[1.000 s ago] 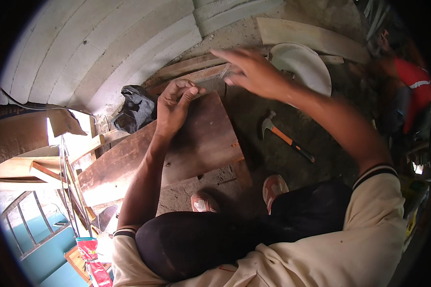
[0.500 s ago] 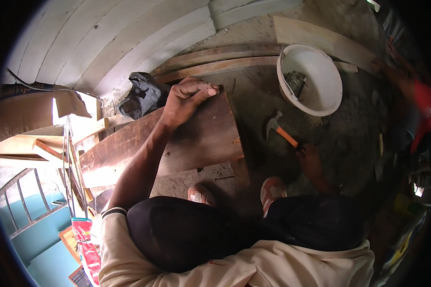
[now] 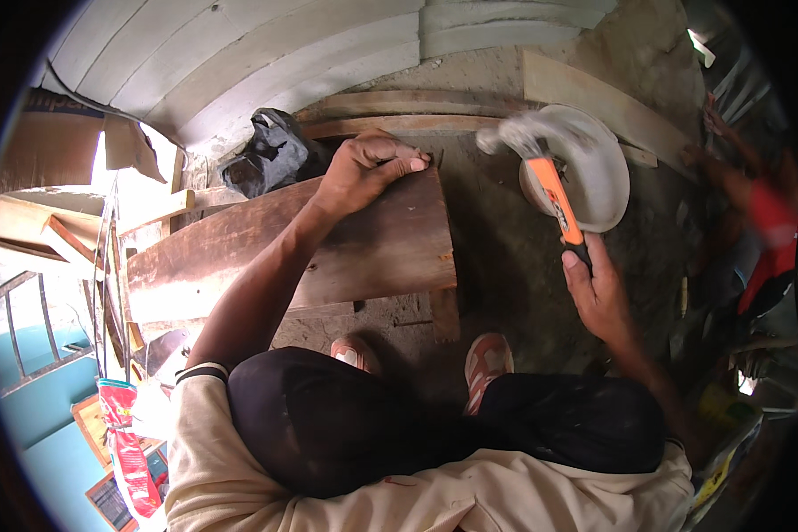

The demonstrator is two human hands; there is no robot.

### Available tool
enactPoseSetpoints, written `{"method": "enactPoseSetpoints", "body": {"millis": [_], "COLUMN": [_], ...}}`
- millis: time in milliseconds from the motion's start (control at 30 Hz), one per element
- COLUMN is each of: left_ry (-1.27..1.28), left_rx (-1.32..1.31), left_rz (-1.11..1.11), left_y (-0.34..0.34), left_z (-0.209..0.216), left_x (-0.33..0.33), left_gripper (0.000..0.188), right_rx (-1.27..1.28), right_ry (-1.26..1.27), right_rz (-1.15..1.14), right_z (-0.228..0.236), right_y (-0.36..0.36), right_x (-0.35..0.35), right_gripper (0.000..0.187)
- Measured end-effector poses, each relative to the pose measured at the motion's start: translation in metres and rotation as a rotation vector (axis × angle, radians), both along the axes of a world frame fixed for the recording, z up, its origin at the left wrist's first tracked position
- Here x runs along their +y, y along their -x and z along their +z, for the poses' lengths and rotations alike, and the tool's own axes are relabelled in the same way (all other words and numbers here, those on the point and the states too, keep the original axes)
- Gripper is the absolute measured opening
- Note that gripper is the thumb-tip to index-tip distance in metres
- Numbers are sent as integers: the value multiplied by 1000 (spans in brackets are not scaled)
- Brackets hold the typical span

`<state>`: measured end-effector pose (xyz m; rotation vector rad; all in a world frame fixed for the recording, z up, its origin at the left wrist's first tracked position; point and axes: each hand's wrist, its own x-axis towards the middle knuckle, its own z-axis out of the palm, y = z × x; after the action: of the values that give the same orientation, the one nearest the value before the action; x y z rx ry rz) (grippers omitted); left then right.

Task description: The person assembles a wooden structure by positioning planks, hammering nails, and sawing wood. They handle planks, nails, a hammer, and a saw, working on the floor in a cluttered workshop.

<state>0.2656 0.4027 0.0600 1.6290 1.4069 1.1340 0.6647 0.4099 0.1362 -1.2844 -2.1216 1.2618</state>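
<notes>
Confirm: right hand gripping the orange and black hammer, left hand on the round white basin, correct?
No: the left hand is at the far right corner of the flat brown wooden board, not on the basin, as the head view shows. The right hand does grip the orange and black hammer.

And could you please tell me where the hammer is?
In the head view, the hammer is right of centre, in the right hand, overlapping the white basin.

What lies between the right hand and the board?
In the head view, dark floor shows between the right hand, gripping the orange-handled hammer, and the wooden board.
</notes>
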Motion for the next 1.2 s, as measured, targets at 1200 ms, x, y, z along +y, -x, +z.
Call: {"method": "enactPoseSetpoints", "body": {"millis": [1200], "left_ry": [238], "left_rx": [517], "left_rz": [285], "left_y": [-15], "left_z": [-1], "left_x": [3], "left_gripper": [39], "right_rx": [-42], "right_ry": [-309], "right_rz": [141], "right_z": [88], "right_y": [56], "right_x": [17], "right_gripper": [30]}}
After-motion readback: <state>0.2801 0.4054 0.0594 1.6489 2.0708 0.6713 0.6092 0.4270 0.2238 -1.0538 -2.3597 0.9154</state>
